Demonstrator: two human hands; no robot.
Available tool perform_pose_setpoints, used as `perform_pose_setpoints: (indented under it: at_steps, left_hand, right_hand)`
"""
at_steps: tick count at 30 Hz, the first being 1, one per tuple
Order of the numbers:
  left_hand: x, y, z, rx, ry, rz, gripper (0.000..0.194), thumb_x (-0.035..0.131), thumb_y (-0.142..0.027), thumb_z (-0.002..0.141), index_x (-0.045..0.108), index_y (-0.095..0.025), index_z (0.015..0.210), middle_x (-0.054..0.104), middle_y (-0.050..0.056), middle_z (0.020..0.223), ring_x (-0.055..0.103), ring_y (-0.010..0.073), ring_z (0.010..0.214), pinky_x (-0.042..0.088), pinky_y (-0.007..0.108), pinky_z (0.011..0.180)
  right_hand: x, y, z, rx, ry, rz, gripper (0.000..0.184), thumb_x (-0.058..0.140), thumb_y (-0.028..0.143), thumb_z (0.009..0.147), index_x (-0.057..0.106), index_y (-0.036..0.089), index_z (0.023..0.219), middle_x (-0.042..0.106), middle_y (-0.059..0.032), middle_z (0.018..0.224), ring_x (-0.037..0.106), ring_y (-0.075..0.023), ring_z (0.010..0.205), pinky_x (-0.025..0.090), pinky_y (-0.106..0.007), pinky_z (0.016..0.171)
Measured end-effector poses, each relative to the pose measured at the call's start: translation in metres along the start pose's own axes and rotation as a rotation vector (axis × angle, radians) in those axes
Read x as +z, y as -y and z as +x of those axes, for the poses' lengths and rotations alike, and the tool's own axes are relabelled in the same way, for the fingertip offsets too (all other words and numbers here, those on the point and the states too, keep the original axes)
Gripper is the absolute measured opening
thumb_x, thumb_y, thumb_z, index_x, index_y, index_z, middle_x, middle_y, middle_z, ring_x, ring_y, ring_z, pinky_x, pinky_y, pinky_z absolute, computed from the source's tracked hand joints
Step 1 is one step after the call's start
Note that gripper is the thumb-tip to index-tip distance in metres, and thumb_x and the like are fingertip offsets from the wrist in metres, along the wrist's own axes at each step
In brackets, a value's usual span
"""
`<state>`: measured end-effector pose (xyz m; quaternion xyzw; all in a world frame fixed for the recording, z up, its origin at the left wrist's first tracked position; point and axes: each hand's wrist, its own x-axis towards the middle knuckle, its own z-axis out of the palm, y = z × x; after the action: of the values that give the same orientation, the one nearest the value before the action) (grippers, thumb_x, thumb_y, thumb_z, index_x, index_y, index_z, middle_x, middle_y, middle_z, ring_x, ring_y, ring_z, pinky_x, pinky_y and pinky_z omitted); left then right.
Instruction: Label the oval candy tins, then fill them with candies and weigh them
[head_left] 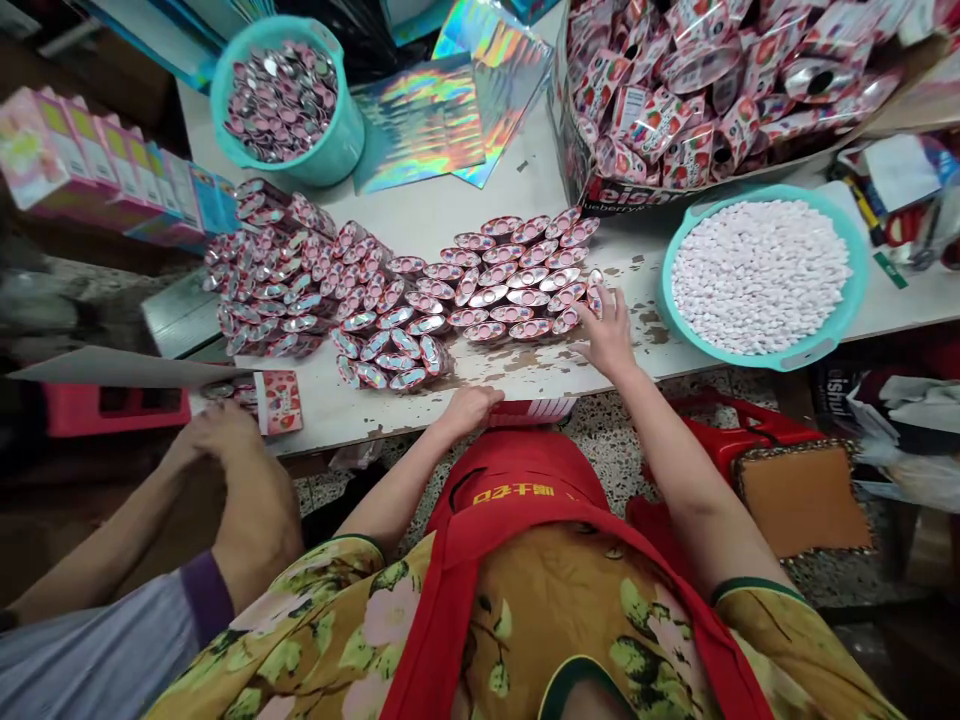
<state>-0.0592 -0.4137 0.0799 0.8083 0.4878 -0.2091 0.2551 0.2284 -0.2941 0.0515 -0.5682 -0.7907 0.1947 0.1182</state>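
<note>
My right hand [611, 335] is at the right end of a block of packs [529, 275] standing on the table, with fingers and thumb around an oval-ended strawberry pack [595, 290]. The packs stand close together with their pink and silver oval ends up. By the front edge, my left hand [472, 408] is closed at the left end of a red piece with white stripes [529, 412]. Most of that piece is hidden below the edge. Left of the block, more packs [390, 350] stand in a bunch, and a larger heap [277, 270] lies beyond them.
A turquoise basin of small white tablets [761, 275] stands at right. Behind is a box heaped with strawberry packs [675, 110]. A turquoise bucket of round lids [281, 100] and shiny foil sheets [427, 120] are at the back. A co-worker's hands [225, 430] hold a strawberry-print carton [281, 402].
</note>
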Motion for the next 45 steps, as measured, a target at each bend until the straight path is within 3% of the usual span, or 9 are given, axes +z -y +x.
perform_pose_setpoints:
  at_steps: [6,14,20,23,27,31,36,40,45]
  left_hand:
    - [-0.004,0.021,0.014,0.086,0.027,-0.06,0.027,0.044,-0.025,0.099,0.07,-0.023,0.106,0.075,0.007,0.104,0.067,0.0208,0.097,0.045,0.027,0.077]
    - [-0.024,0.068,0.037,0.084,0.139,-0.202,0.029,0.048,-0.039,0.1,0.07,-0.026,0.113,0.076,0.005,0.108,0.069,0.0219,0.098,0.047,0.026,0.077]
    - [-0.031,0.066,0.051,-0.2,-0.4,-0.155,0.061,0.055,-0.057,0.095,0.054,-0.02,0.143,0.052,0.02,0.15,0.044,0.0372,0.142,0.032,0.053,0.117]
    - [-0.021,0.073,0.07,-0.03,-0.425,-0.111,0.067,0.062,-0.048,0.094,0.041,-0.031,0.155,0.028,0.014,0.168,0.015,0.0379,0.158,0.006,0.066,0.124]
    - [-0.013,0.091,0.105,0.209,-0.389,-0.138,0.056,0.054,-0.032,0.098,0.044,-0.04,0.153,0.028,0.006,0.169,0.012,0.0309,0.16,-0.002,0.066,0.124]
    - [-0.025,0.102,0.125,0.33,-0.416,-0.185,0.055,0.048,-0.02,0.099,0.049,-0.044,0.148,0.035,0.004,0.166,0.02,0.0278,0.158,0.003,0.065,0.126]
    - [-0.022,0.083,0.094,0.231,-0.521,-0.249,0.045,0.047,-0.022,0.1,0.058,-0.031,0.143,0.055,0.013,0.15,0.041,0.0313,0.147,0.023,0.06,0.121]
    - [0.009,0.045,0.065,0.083,-0.438,-0.23,0.034,0.053,-0.034,0.1,0.069,-0.018,0.125,0.07,0.018,0.118,0.062,0.0306,0.116,0.047,0.046,0.1]
    - [0.04,0.025,0.071,0.166,-0.292,-0.189,0.033,0.05,-0.022,0.1,0.068,-0.014,0.127,0.071,0.015,0.112,0.064,0.026,0.107,0.052,0.038,0.095]
  right_hand:
    - [0.032,0.012,0.042,0.018,0.037,-0.054,0.053,0.076,0.044,0.083,0.06,0.017,0.127,0.045,-0.0204,0.152,0.03,-0.0431,0.146,0.026,-0.061,0.119]
    - [0.063,0.036,0.039,0.246,-0.095,-0.064,0.059,0.063,0.042,0.09,0.049,0.012,0.139,0.041,-0.0248,0.154,0.027,-0.0406,0.147,0.02,-0.061,0.12]
    - [0.046,0.05,0.016,-0.079,0.007,-0.055,0.045,0.061,0.03,0.09,0.059,0.02,0.133,0.044,-0.0147,0.155,0.029,-0.0357,0.146,0.026,-0.052,0.116]
    - [0.057,0.06,0.013,-0.248,0.161,-0.055,0.031,0.061,0.032,0.093,0.066,0.02,0.121,0.06,-0.0149,0.136,0.045,-0.0331,0.13,0.032,-0.046,0.106]
    - [0.075,0.066,0.016,-0.049,0.189,-0.142,0.032,0.055,0.043,0.098,0.069,0.016,0.108,0.067,-0.0162,0.108,0.055,-0.0296,0.102,0.034,-0.04,0.091]
    - [0.071,0.07,0.013,0.128,0.126,-0.149,0.033,0.056,0.045,0.097,0.069,0.016,0.108,0.066,-0.0153,0.107,0.054,-0.029,0.098,0.034,-0.038,0.085]
    - [0.056,0.082,-0.016,0.175,0.058,-0.086,0.037,0.044,0.039,0.103,0.066,0.014,0.12,0.064,-0.0184,0.12,0.053,-0.0302,0.106,0.036,-0.039,0.089]
    - [0.062,0.096,-0.034,0.114,0.326,-0.044,0.038,0.042,0.036,0.103,0.066,0.014,0.124,0.068,-0.0175,0.123,0.056,-0.0294,0.111,0.034,-0.04,0.098]
    - [0.075,0.098,-0.023,0.2,0.609,-0.025,0.04,0.037,0.034,0.105,0.071,0.016,0.117,0.072,-0.0162,0.12,0.063,-0.0281,0.112,0.036,-0.038,0.097]
